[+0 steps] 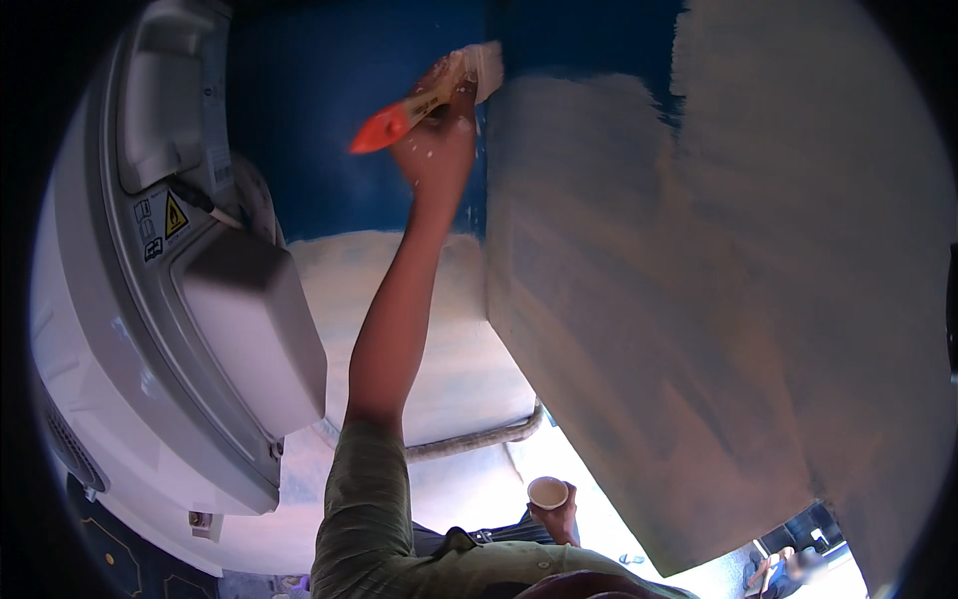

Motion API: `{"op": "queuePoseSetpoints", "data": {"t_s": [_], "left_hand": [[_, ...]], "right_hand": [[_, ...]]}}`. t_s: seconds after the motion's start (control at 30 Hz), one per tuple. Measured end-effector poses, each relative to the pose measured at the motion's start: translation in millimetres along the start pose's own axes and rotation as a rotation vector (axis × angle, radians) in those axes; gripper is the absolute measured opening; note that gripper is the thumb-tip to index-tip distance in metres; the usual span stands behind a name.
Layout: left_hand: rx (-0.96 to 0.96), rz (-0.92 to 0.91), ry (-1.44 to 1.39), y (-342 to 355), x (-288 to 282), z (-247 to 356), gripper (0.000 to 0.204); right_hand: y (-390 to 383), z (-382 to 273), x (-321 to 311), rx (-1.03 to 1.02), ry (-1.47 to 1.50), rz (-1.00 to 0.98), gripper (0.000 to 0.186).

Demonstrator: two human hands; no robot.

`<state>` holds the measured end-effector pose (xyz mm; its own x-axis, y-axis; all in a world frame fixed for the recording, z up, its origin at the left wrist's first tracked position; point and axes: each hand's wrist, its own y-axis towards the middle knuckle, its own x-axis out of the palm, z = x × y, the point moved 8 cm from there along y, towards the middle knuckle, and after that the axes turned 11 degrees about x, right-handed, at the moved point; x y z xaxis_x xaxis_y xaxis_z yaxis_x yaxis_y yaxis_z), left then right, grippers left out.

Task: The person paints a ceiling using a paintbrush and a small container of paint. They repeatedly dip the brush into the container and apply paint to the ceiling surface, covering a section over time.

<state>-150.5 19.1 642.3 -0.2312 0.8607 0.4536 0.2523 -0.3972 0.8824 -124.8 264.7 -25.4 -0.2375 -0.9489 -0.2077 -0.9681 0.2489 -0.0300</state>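
My left hand (439, 135) is raised high at the corner of two walls, closed around a paintbrush (384, 130) with a red-tipped handle. White paint coats its wide bristles, which sit at the corner edge against the dark blue paint (329, 120). Specks of white paint dot the hand. Low down near my waist, my right hand (561, 519) grips a small cup (548, 492) with pale contents. Whitish paint covers most of the right wall (718, 250), in streaks, with a blue patch left of its top.
A white air-conditioner unit (110, 329) with a warning label stands close on the left. Below the painted wall runs a wrapped pipe (479, 439). Past the right wall's lower edge, another person (778, 574) is seen far below. Dark patterned flooring (120, 549) lies at lower left.
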Motion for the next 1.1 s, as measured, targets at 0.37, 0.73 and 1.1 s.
{"op": "queuePoseSetpoints", "data": {"t_s": [0.37,0.73,1.1], "left_hand": [[-0.060,-0.072,0.073,-23,22,-95,0.028],[-0.286,-0.234,-0.547,-21,45,118,0.030],[0.175,0.043,-0.008,10,3,-4,0.024]], "right_hand": [[4,9,3,-0.029,-0.018,0.038,0.085],[-3,-4,-3,-0.053,-0.001,0.044,0.086],[2,5,6,-0.019,-0.069,0.005,0.085]]}}
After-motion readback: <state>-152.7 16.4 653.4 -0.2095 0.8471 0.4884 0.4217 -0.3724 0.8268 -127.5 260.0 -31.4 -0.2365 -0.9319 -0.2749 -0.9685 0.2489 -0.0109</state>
